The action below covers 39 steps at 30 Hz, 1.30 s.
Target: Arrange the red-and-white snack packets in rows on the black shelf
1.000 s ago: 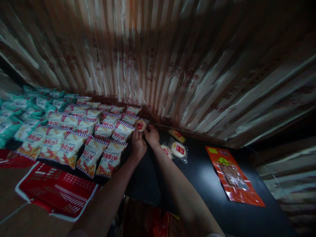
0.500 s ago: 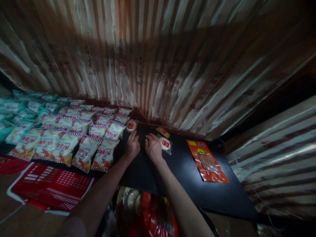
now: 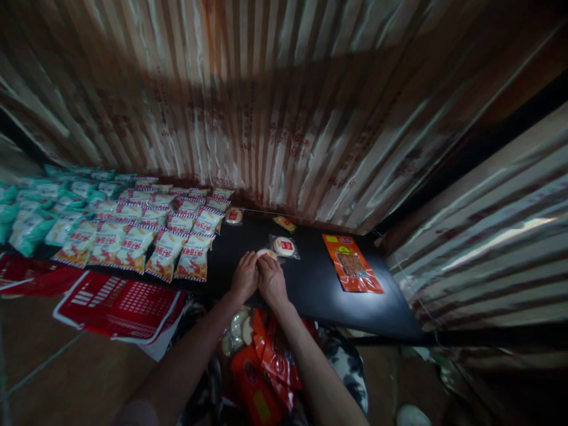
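My left hand (image 3: 245,277) and my right hand (image 3: 271,282) are together above the black shelf, fingers curled and closed. A pale round wrapped biscuit (image 3: 267,254) shows just beyond my fingertips; both hands seem to pinch its near edge, which they hide. Touching or almost touching it on the right lies another round wrapped biscuit (image 3: 284,246) with a red label. A third round wrapped biscuit (image 3: 234,215) is at the back, beside the snack bags. Behind them lies a small yellow packet (image 3: 284,223).
White-and-red snack bags (image 3: 162,253) stand in rows on the left, with green bags (image 3: 32,228) farther left. An orange packet (image 3: 352,264) lies on the black shelf (image 3: 310,296). Red baskets (image 3: 124,305) are below. More packets (image 3: 255,378) are under my arms. Corrugated sheeting (image 3: 266,118) rises behind.
My hands have come together and nearer to me; they were apart, left by the back biscuit and right by the other. A pale biscuit now shows at my fingertips. The view has shifted.
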Available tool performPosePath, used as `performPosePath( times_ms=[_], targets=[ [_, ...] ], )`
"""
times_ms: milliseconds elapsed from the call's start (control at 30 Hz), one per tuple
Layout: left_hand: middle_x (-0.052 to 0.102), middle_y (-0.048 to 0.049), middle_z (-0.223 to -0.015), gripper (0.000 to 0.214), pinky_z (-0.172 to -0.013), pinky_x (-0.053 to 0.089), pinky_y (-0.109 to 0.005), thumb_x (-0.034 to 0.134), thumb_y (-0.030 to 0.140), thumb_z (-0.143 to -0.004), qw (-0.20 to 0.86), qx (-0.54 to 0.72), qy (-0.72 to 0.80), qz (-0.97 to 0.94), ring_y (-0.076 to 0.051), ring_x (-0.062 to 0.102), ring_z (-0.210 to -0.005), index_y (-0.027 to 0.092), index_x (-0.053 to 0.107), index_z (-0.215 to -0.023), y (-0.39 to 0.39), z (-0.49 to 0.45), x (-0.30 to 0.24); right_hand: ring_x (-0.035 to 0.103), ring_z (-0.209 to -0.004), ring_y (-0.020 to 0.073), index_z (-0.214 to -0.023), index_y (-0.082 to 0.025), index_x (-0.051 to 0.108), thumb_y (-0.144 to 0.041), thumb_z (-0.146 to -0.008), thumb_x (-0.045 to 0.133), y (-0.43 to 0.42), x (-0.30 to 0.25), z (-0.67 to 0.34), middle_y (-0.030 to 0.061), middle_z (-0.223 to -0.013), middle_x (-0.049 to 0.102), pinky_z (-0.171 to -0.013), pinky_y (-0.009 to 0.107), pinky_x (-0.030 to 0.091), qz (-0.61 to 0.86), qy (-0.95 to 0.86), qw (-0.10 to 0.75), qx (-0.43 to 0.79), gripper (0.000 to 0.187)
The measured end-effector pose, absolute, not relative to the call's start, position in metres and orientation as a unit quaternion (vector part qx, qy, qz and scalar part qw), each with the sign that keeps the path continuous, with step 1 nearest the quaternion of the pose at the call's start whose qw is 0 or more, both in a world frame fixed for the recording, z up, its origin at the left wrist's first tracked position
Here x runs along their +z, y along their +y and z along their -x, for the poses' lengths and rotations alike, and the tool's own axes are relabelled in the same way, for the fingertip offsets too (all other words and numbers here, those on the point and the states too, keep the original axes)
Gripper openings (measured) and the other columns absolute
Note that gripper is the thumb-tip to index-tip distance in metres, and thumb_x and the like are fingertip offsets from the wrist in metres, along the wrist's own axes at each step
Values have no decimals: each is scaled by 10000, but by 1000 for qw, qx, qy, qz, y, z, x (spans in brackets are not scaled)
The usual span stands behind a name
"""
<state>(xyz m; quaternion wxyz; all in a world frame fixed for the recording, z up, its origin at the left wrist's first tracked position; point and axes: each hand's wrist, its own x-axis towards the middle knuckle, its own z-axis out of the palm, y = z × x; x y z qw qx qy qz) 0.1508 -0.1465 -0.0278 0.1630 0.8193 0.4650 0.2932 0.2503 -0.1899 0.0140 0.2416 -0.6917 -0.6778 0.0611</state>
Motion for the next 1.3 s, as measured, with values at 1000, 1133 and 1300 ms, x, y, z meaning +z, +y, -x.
performPosePath(
  times_ms=[1000,1133,1300],
  targets=[
    [579,-107,-1116,311,-978,455,-400,524,65,-785,237,367,498,-749,-222,543,-1099,162,537,-1081,-238,-134,-28,611,-936,237,-1318,-126,448,-365,-782,503,-280,-6,-248,136,-1093,634,-840,381,479,748,-421,481,179,590],
    [571,-129,-1155,354,-999,440,-408,505,71,-796,234,363,496,-754,-238,525,-1143,150,529,-1140,-244,-134,-30,654,-868,213,-1328,-120,415,-400,-749,526,-279,-5,-250,106,-1010,673,-794,345,504,719,-347,542,262,652],
    [537,-151,-1247,423,-1040,404,-438,462,79,-807,229,354,490,-763,-259,475,-1224,143,508,-1222,-251,-134,-33,668,-838,210,-1190,-147,537,-450,-720,563,-282,-2,-247,89,-958,703,-754,316,515,696,-322,556,320,560]
  ],
)
